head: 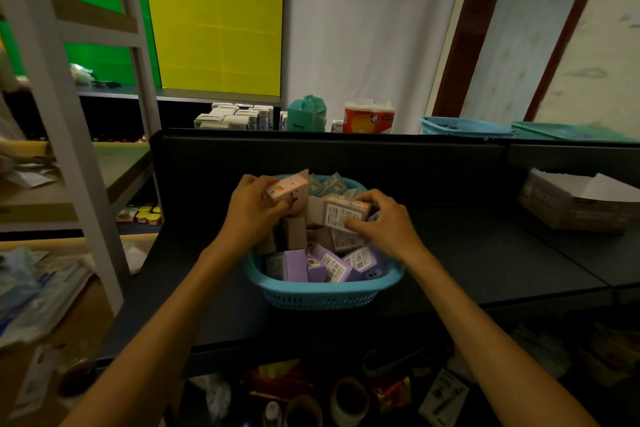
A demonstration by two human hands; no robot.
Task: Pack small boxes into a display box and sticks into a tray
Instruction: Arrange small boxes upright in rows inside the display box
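single head cam, wide-angle, looks forward and down from above the near edge of the dark grey metal shelf (pixel 485 253); teal perforated plastic basket (pixel 322 295) sits close at frame centre, white curtain wall (pixel 363 28) far behind, strong edge distortion

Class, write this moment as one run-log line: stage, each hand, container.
stage: picking | left hand: holds pink box | right hand: grips grey box | container: blue basket

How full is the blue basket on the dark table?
Nearly full: small boxes pile past the blue basket rim, purple ones nearest.
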